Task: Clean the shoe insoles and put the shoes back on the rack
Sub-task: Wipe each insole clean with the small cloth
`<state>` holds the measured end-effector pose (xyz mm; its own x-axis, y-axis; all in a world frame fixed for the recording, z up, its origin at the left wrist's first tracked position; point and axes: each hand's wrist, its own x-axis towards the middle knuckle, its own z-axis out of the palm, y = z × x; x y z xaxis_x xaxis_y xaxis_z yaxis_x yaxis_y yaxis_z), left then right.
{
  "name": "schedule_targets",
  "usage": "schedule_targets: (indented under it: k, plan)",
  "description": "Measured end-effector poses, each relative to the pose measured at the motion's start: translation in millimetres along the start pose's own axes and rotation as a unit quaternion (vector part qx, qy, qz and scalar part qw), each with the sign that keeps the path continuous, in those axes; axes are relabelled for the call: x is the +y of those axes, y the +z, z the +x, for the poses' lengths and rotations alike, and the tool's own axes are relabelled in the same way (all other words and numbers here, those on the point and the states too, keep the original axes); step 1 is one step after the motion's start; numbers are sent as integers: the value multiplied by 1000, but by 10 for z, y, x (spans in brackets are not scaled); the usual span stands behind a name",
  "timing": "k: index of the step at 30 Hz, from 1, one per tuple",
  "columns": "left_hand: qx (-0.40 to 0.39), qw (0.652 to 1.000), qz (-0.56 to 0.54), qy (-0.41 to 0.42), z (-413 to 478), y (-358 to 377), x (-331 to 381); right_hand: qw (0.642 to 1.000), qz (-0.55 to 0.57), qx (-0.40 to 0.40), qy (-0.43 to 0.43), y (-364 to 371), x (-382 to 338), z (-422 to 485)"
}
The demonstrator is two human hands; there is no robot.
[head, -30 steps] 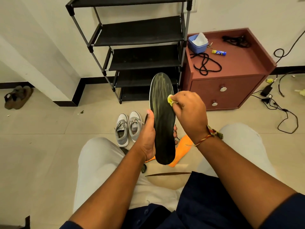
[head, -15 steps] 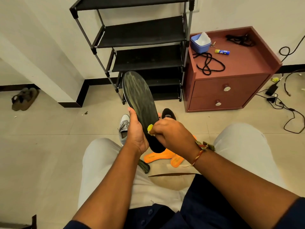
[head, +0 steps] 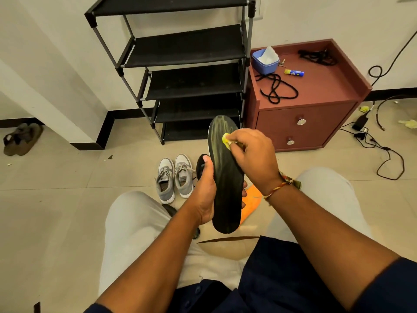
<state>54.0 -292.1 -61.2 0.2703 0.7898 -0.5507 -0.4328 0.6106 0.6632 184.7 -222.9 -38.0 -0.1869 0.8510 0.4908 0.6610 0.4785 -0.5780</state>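
My left hand (head: pixel 206 190) grips a long black insole (head: pixel 226 181) by its lower half and holds it upright between my knees. My right hand (head: pixel 252 154) pinches a small yellow cloth (head: pixel 226 139) and presses it on the insole's upper part, which shows pale streaks. Grey sneakers (head: pixel 174 177) stand side by side on the floor just left of my left hand. A black shoe (head: pixel 200 164) peeks out behind my left thumb. An orange insole (head: pixel 250 202) lies on the floor behind the black one. The black shoe rack (head: pixel 187 64) stands against the wall ahead.
A reddish-brown cabinet (head: pixel 316 105) right of the rack carries a blue tub (head: pixel 265 62), black laces (head: pixel 276 86) and a small tube (head: pixel 293 72). Cables and a charger (head: pixel 370 136) trail on the floor at right. Brown sandals (head: pixel 21 138) lie far left.
The insole has swung from a left tilt back to upright. My right hand with the cloth has moved from the insole's lower end up to its top part.
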Motion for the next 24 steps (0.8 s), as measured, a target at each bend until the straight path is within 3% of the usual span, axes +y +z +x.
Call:
schedule_targets:
  k: [5,10,15,21,24]
  plan:
    - [73,993,-70,60,-19,-118,161,988,57,-123,-77,195,-351,-220]
    - [146,981,-88,97,-39,-231,269,975,63,-170,-128,283,-437,-322]
    - [112,988,-56,93,-47,-128,206,986,23,-101,-133,235,-366,-227]
    - [19,994,83,62,-36,-26,108,996,21,33,-79,13,-199,93]
    - [13,991,121,57,-7,-37,92,998,17,39,-45,-6,-135,131]
